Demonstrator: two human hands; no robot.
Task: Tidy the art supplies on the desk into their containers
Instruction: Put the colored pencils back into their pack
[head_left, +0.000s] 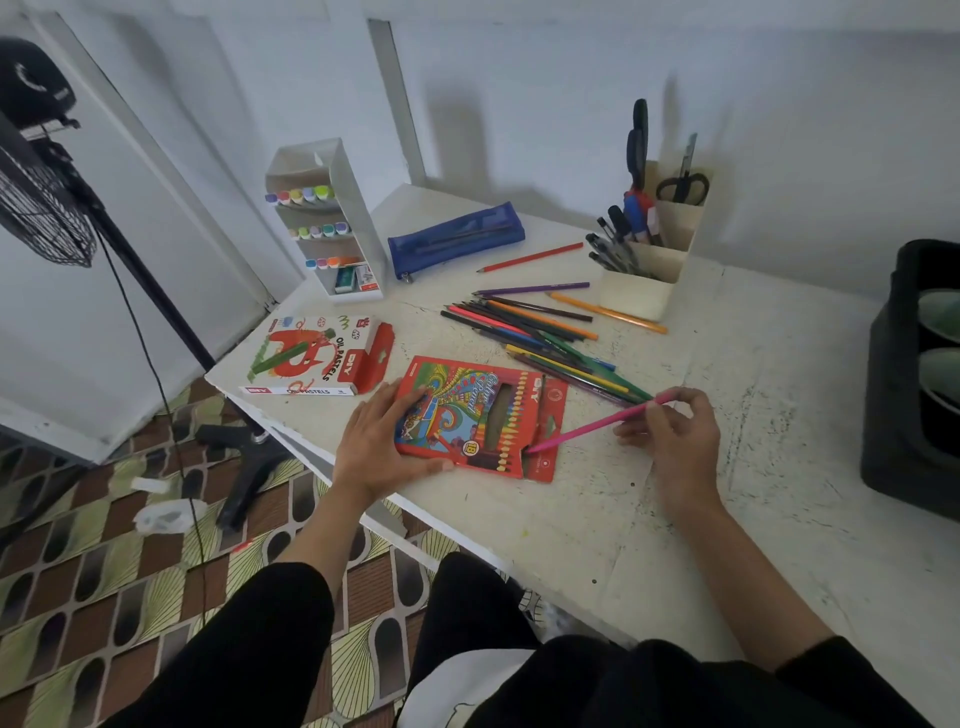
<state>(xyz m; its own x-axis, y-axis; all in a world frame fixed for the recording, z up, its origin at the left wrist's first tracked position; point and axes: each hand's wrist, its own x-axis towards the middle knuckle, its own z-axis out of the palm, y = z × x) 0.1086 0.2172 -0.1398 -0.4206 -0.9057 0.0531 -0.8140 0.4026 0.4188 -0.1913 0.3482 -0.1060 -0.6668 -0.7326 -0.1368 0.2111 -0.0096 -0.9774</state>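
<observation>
Right hand (670, 431): fingertips and thumb pinch the back end of a pink pencil (597, 426). Its point aims down-left, at the open flap end of the red colour-pencil box (467, 415). I can't tell whether the tip is inside the mouth yet or only at it.

Left hand (379, 441): fingers spread flat on the near left part of the box, pressing it to the tabletop (727, 493).

Just beyond the box lies a loose heap of coloured pencils (545, 338), crossing one another. Three strays lie farther back: a red pencil (530, 257), a purple pencil (535, 288) and an orange pencil (608, 312) near the cream organiser (654, 260). The organiser holds pens and scissors.

Left of the pencil box is an oil pastels box (311, 358) with its flap open. Behind it are a white marker rack (332, 223), stocked, and a blue pencil case (457, 236) lying flat.

My read is that the task is at an early stage. The box window looks mostly dark, so few pencils, if any, seem to be in. Left to do: the whole heap, the three strays, and closing both flaps. The pens and markers look sorted.
</observation>
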